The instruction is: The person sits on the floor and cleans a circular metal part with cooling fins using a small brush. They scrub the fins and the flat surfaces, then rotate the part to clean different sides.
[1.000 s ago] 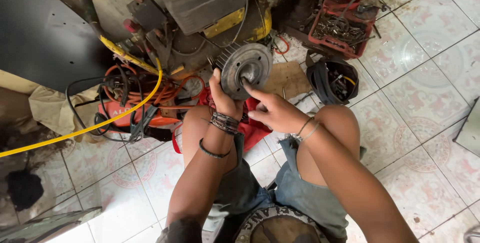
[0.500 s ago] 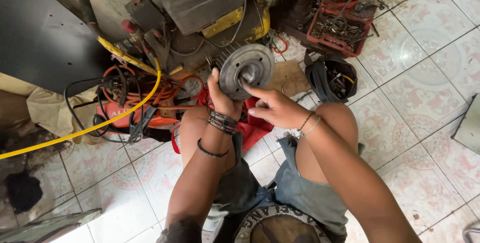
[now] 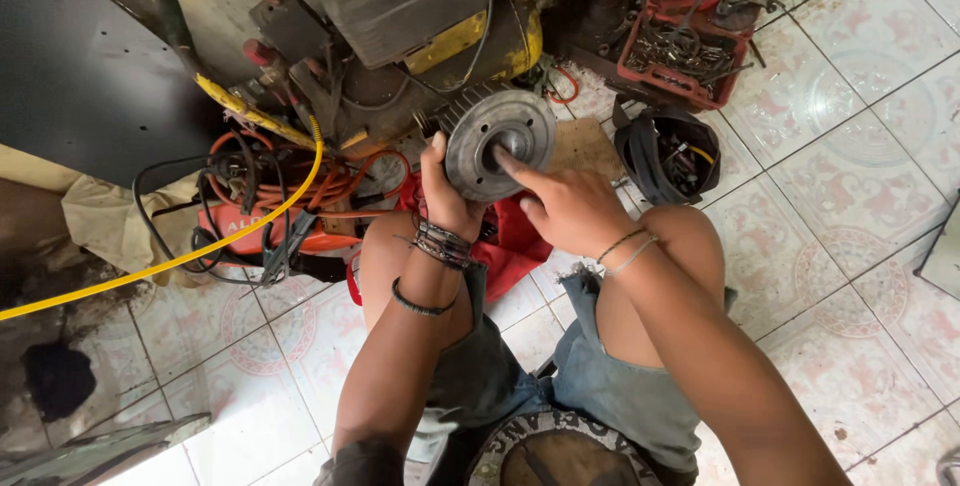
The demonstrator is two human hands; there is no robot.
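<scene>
Grey metal round finned disc (image 3: 498, 144) is held up in front of the yellow machine (image 3: 440, 36), above the tiled floor (image 3: 850, 246). Left hand (image 3: 447, 196) clamps its lower left rim; right hand (image 3: 565, 208) rests an extended fingertip at its centre hub, fingers loosely apart.

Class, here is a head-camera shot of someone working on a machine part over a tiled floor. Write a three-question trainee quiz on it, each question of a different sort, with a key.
1. True or false: the left hand grips the edge of the round metal disc.
2. Which thing runs across the left of the picture? A) yellow hose B) green rope C) white chain
3. Fill in: the right hand puts a fingertip at the disc's ______.

Key:
1. True.
2. A.
3. Centre. The red tray of small parts lies apart, by the black coiled cable.
</scene>
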